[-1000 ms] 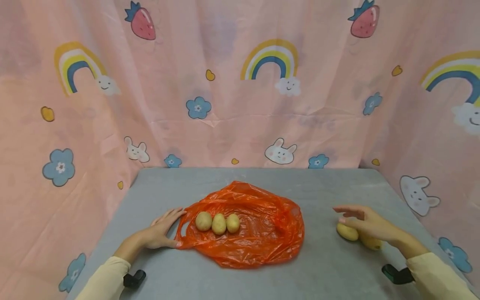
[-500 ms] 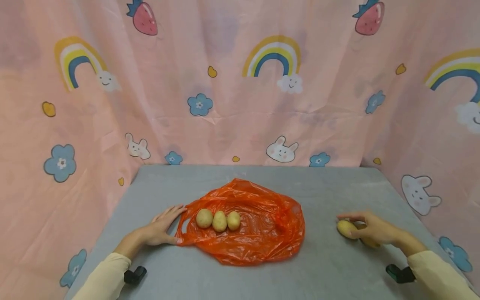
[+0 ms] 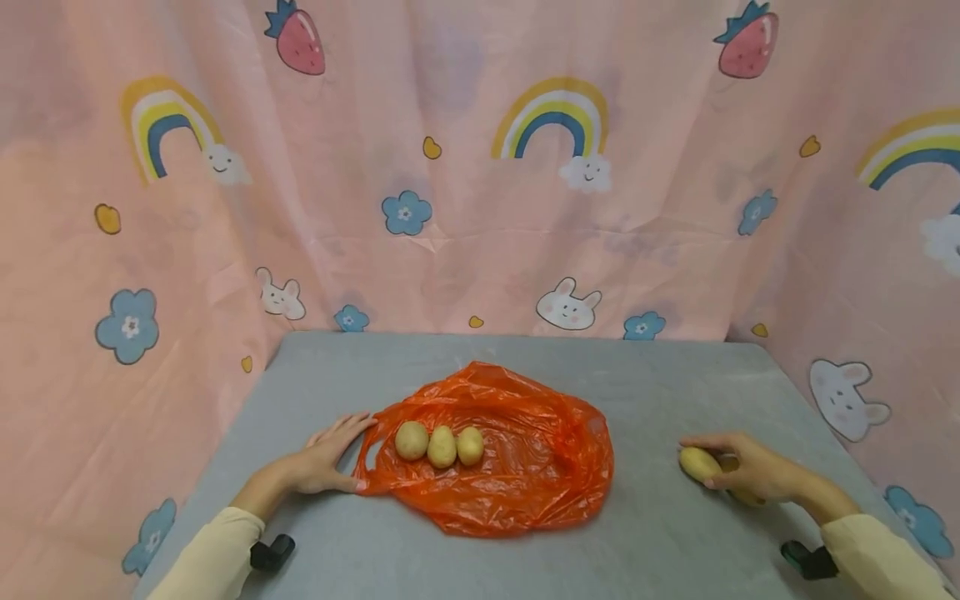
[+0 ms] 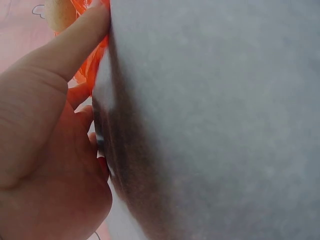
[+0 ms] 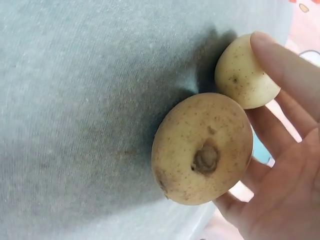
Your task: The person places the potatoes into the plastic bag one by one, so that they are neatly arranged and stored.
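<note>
In the head view my right hand [image 3: 757, 468] grips a yellow potato [image 3: 697, 464] at the right of the table, thumb on one side and fingers on the other. Close by it, a second, brown-marked potato [image 5: 200, 145] sits under the palm, mostly hidden from above. My left hand [image 3: 318, 461] lies spread at the left end of a red-orange plastic bag [image 3: 517, 475]. Its thumb and fingertips press the bag's handle edges, fingers fairly straight. On the bag sit three potatoes side by side: a rounder one [image 3: 412, 440], a middle one [image 3: 442, 447] and a smaller one [image 3: 470, 447].
The grey tabletop [image 3: 645, 400] stretches between the bag and the right hand. A pink printed curtain [image 3: 480, 250] hangs behind the table and along both sides. A dark wrist device [image 3: 272, 552] shows under the left forearm, another [image 3: 810, 559] under the right.
My right hand has lowered over the two potatoes, and its thumb and fingers have closed on the yellow one. The left hand, bag and three potatoes stay put.
</note>
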Available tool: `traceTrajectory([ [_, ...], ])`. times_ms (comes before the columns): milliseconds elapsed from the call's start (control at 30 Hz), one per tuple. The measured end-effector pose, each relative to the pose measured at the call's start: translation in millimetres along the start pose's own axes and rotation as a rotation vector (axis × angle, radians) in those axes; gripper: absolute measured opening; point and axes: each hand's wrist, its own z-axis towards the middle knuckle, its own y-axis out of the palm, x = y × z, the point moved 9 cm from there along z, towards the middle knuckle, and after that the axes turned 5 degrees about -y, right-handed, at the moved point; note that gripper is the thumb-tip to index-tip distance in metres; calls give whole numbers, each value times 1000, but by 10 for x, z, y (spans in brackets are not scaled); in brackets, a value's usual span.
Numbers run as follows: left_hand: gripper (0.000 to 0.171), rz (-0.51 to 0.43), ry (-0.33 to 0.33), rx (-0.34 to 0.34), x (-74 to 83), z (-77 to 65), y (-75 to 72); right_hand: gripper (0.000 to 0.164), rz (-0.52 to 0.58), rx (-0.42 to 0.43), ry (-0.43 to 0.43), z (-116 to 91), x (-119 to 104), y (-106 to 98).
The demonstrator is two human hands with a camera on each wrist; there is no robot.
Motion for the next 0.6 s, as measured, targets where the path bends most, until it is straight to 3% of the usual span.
traceTrajectory([
  [233,102,19,-55,-30,19,0,11,63,5,-6,40,-7,28,8],
  [367,102,5,-27,-6,5,3,3,64,-11,-17,79,2,41,-14],
  [600,101,1,20,44,-66,13,3,58,-158,38,38,61,-77,-143],
])
